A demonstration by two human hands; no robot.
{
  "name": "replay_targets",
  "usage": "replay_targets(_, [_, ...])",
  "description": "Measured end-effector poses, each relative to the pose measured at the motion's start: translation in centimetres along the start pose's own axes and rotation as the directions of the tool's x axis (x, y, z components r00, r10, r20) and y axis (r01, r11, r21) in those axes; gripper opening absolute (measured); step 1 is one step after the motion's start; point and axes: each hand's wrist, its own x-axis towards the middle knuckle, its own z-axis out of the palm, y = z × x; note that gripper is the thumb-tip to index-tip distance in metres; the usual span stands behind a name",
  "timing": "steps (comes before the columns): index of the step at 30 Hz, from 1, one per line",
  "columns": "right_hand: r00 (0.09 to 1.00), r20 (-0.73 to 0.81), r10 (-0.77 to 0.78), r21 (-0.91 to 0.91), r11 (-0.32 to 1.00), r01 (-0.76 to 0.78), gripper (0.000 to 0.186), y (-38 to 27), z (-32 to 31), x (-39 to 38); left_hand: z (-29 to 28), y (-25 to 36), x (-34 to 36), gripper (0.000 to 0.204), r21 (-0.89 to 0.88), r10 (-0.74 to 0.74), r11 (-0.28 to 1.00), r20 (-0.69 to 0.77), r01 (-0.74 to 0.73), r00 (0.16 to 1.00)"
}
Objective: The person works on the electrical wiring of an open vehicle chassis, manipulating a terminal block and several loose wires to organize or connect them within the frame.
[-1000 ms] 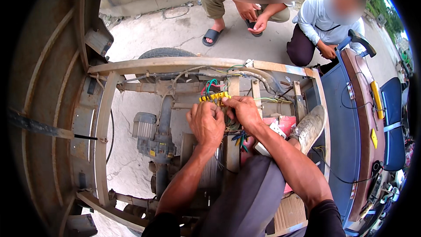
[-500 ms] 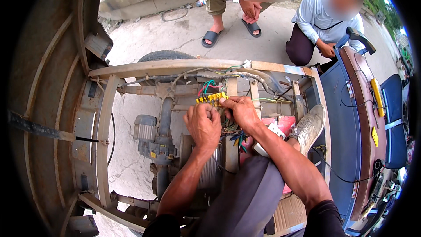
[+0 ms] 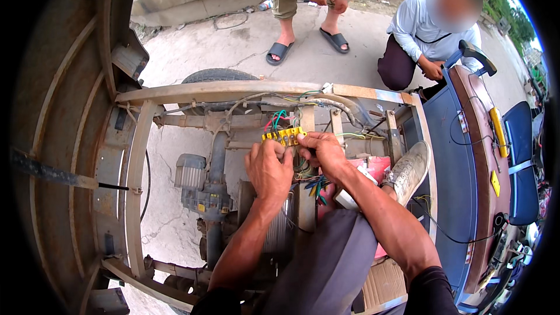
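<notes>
Concrete [image 3: 227,52] beyond; right hand [image 3: 326,153] holds yellow terminal block [image 3: 286,135] (left grip [image 3: 269,170] obscured).

no lettering readable from where I stand, small yellow labels [image 3: 202,207] on the dark housing [image 3: 219,199], a red-and-white strip [image 3: 463,121] on the blue panel [image 3: 444,169], perhaps a marking, too small to make out

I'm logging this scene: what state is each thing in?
Yellow terminal block: held, wires attached
Red and green wires: curving beyond the block
Left hand: curled at the block, fingertips partly hidden
Right hand: pinching the block's right end
Light shoe: worn
Dark slides: worn
Person in white: crouching
</notes>
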Motion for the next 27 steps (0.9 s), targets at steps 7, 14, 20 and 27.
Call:
replay_targets(7, [0.996, 0.083, 0.038, 0.019, 0.999, -0.039, 0.029, 0.3, -0.5, 0.3, 0.0, 0.0, 0.4, 0.040, -0.061, -0.071, 0.995, 0.059, 0.074, 0.996])
replay_targets(14, [0.997, 0.064, 0.035, -0.090, 0.996, -0.030, 0.028, -0.1, -0.7, 0.0, -0.3, -0.3, 0.6, 0.039, -0.084, 0.002, 0.996, 0.095, 0.006, 0.996])
replay_targets(20, [0.998, 0.065, 0.005, -0.212, 0.977, 0.009, 0.026, -0.6, -0.3, -0.3, -0.6, -0.1, 0.9, 0.036, -0.066, -0.053, 0.996, 0.167, 0.065, 0.984])
replay_targets(27, [0.998, 0.029, -0.059, -0.294, 0.954, 0.065, 0.030, -0.6, 0.0, -0.2, -0.3, -0.8, 1.7, 0.036, -0.084, -0.088, 0.991, 0.218, 0.109, 0.972])
